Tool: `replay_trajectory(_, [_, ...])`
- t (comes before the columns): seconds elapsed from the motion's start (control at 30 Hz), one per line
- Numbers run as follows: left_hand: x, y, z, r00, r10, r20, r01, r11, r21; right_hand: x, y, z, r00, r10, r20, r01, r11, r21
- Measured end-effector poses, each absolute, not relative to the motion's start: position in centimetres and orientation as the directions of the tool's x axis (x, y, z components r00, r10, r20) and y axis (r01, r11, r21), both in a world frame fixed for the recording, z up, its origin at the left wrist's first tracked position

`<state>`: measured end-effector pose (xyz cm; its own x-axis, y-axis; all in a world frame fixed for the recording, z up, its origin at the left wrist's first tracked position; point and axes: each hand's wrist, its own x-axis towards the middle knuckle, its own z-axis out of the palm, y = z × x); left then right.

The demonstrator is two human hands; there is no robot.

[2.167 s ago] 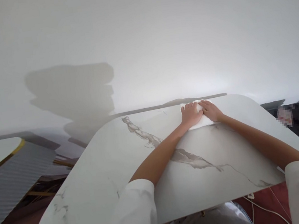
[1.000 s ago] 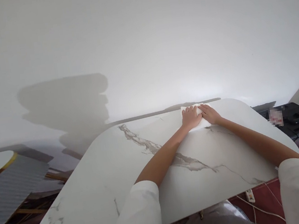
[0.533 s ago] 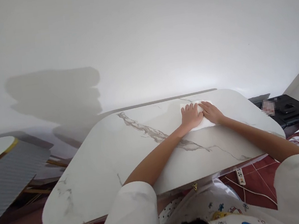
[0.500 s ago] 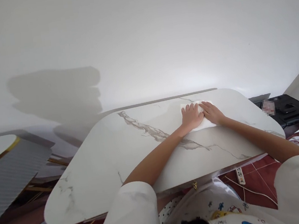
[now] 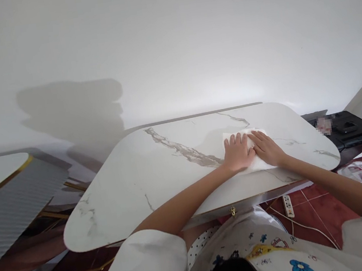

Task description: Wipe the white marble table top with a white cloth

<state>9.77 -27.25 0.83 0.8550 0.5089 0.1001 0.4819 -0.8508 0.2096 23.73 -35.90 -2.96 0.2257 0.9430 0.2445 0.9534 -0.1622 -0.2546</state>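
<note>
White cloth (image 5: 262, 163) lies under my flat, open left hand (image 5: 237, 154) and right hand (image 5: 267, 149) near the table (image 5: 133, 182) edge; uneven pressure could bunch it.

Short white sleeves (image 5: 142, 266) cover both upper arms and end above the elbows, leaving the forearms bare down to the left hand (image 5: 237, 154) and right hand (image 5: 267, 150). The front of the garment (image 5: 272, 257) is white too, printed with small blue flowers, a patch of black dots and a yellow-edged motif. No rings, watch or bracelets show on the fingers or wrists.
</note>
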Motion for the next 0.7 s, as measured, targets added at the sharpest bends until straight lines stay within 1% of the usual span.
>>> replay_trajectory(0.17, [8.9,-28.9,0.8,0.852,0.515,0.092,0.491,-0.848,0.198,22.9,-37.7,-3.4,0.216,0.932,0.290,0.959,-0.147,-0.242])
replay_trajectory(0.33, [8.1,-30.4,0.7,0.856,0.512,0.068,0.492,-0.849,0.196,21.9,-39.6,-3.3,0.201,0.939,0.278,0.962,-0.136,-0.235])
replay_trajectory(0.7, [8.4,-32.4,0.3,0.861,0.497,0.111,0.469,-0.858,0.209,22.2,-41.9,-2.7,0.202,0.949,0.241,0.957,-0.139,-0.254])
